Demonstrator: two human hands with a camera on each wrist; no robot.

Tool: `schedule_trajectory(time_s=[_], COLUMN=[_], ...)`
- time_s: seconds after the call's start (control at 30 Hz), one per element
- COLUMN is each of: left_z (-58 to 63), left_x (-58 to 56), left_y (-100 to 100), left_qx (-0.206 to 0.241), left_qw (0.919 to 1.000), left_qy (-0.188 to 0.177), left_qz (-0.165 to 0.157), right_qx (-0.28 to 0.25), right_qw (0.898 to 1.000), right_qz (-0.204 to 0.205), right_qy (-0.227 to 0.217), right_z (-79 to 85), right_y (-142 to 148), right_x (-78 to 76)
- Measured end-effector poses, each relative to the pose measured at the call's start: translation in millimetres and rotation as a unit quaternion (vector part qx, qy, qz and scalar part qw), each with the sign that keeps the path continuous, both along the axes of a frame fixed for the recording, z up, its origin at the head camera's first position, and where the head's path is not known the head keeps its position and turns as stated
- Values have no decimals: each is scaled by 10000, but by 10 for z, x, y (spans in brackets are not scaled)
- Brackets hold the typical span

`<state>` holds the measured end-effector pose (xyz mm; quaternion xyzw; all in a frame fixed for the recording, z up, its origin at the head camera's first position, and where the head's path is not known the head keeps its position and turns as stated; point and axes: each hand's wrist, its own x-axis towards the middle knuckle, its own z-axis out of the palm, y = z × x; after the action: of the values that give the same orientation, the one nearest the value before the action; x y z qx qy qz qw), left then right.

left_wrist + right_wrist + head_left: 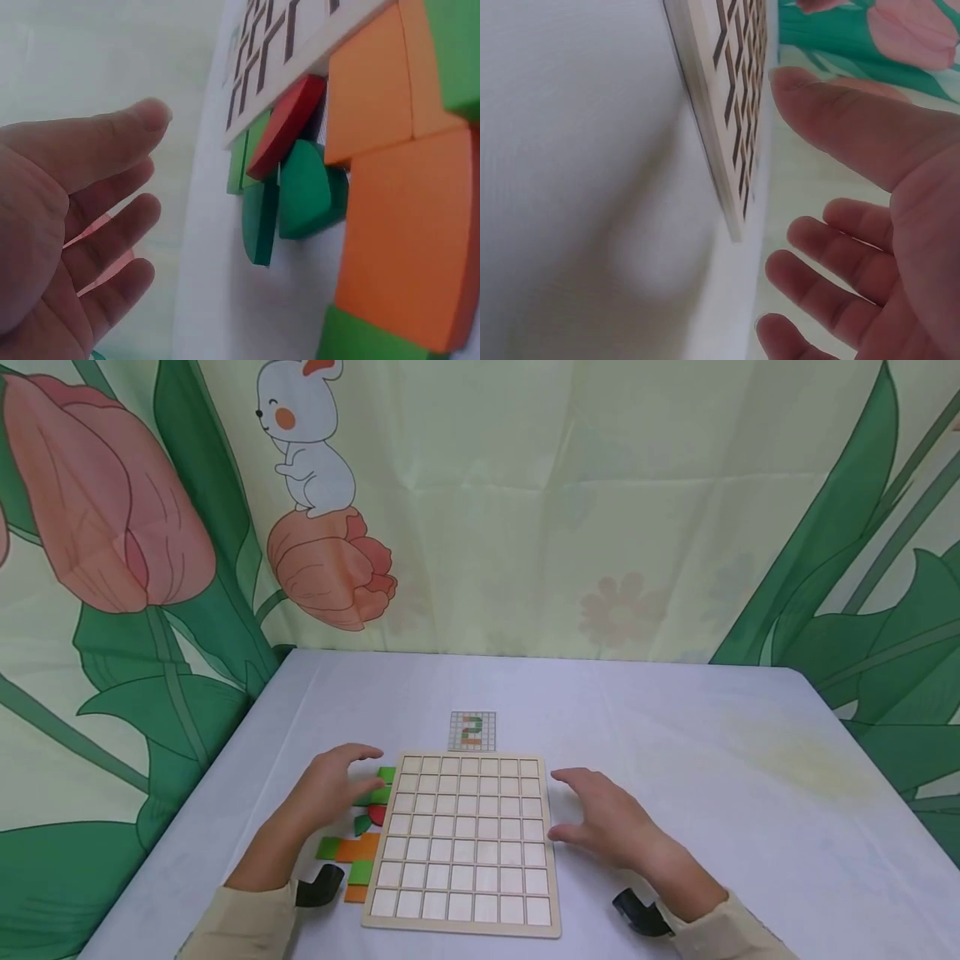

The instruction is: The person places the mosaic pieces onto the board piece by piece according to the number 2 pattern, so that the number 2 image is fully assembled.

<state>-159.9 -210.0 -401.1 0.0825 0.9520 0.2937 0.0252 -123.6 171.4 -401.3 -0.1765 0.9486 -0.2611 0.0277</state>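
Watching through the head view, I find the wooden grid board (465, 827) flat on the white counter (637, 718), between the left hand (330, 789) and the right hand (606, 814), with coloured blocks (356, 849) along its left edge and a small patterned card (472, 732) just beyond its far edge. On the left wrist view, the left hand's grip is loose, thumb and fingers parted around nothing; a red piece (289, 124) lies by the board's edge, with a dark green piece (307, 191) and an orange block (409, 240) near it. On the right wrist view, I see the right hand's grip unclosed too, near the board's side but apart from it. I judge the step in hand to be lining up with the board; to me, the next move calls for bringing both hands in evenly against its sides, without knocking the blocks.
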Motion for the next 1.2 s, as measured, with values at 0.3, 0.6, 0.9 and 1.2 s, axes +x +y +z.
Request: schedule_trajectory(time_s=[0.3,0.6,0.9,1.2], left_z=[-148,-207,-258,-245], left_x=[-64,-169,-268,-297], left_y=[-43,-45,-44,-37], left_qx=[115,129,235,160], left_qw=[9978,9971,9966,9969], left_qy=[-549,-650,-727,-750], left_qz=[353,383,294,186], right_qx=[-158,-30,35,22], right_qw=[9993,9970,9959,9958], right_qz=[158,105,129,137], right_qy=[-284,-760,-893,-908], right_z=[-111,-138,-133,-118], right_y=[-69,-138,-150,-161], right_x=[4,7,0,-6])
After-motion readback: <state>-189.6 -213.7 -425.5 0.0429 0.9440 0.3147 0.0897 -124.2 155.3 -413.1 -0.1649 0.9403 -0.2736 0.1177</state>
